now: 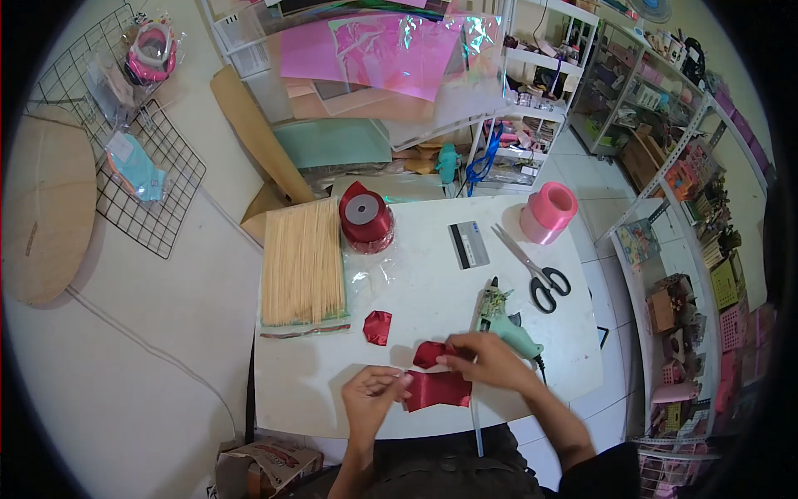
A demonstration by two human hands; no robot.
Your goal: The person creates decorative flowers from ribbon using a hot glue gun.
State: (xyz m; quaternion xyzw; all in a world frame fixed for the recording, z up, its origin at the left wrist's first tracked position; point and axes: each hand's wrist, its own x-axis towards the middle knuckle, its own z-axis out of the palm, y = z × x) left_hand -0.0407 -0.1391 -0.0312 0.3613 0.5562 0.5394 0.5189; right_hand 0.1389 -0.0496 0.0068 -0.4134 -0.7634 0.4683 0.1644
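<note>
My right hand pinches a small folded piece of red satin ribbon between thumb and fingers. Just below it, a flat cut piece of red ribbon lies near the table's front edge. At that piece's upper left corner is my left hand, its thumb and fingers pressed together; what they hold, if anything, is too small to make out. Farther left lies another shaped red ribbon piece. A mint green glue gun rests beyond my right hand, its clear glue stick jutting past the table's front edge.
On the white table are a pack of bamboo skewers, a red ribbon roll, a grey card, black-handled scissors and a pink ribbon roll. A loaded shelf stands at the right.
</note>
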